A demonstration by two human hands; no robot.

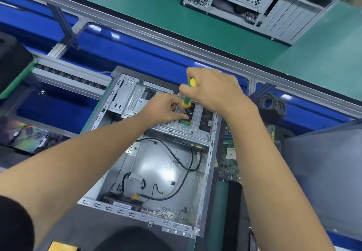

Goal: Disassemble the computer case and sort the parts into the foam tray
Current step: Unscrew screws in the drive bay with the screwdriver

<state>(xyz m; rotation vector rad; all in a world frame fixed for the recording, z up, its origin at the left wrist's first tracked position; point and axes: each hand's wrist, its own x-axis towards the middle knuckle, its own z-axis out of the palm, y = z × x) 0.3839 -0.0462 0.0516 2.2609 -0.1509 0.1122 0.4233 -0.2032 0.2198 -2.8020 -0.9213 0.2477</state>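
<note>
Wrapping its fingers tightly around a yellow-and-green screwdriver (187, 94), the right hand (213, 92) holds the tool nearly upright, the shaft pointing down into the drive cage (176, 117) at the far end of the open computer case (156, 152). The tip itself is hidden behind the left hand (164, 108), which sits just beside and below the handle, fingers curled together and pressed against the cage around the spot where the shaft goes in; whether they pinch a screw cannot be told.

Below the grip, toward the person, the case lies on its side with its panel off, its bare metal floor crossed by loose black cables (182, 164) that run up to a drive under the cage. Both forearms pass over this opening, the left one covering the case's left wall. To the right of the grip, just outside the case wall, a green circuit board (230, 162) lies flat, and beyond it a coil of black cable (272, 103). A dark grey panel (323, 162) lies further right. Far above the grip, a second computer case (254, 2) stands on the green table (156, 15), well apart across the blue conveyor channel (117, 49).

Around the handle the air is open above and to the right; the cage's metal rails crowd close beneath both hands.
</note>
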